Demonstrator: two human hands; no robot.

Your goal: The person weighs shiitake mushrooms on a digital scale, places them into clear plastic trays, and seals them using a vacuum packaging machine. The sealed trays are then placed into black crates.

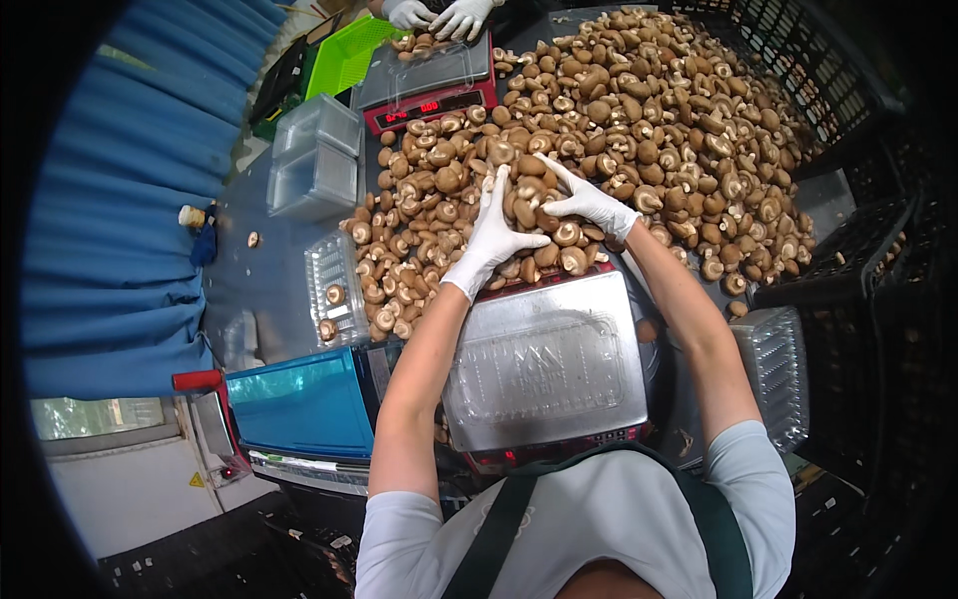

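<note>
My left hand, in a white glove, lies on the near part of a big heap of shiitake mushrooms. Facing it, my right hand, gloved too, has its fingers spread. Between the two hands a cluster of mushrooms is gathered; the fingers touch its sides. Nearer my body stands a digital scale with a metal pan. On that pan lies a clear plastic tray, with no mushrooms in it.
Across the table a co-worker's gloved hands touch mushrooms on a second scale. Stacked clear containers and a green basket stand at the left, a blue-topped device at the near left. Black crates edge the right.
</note>
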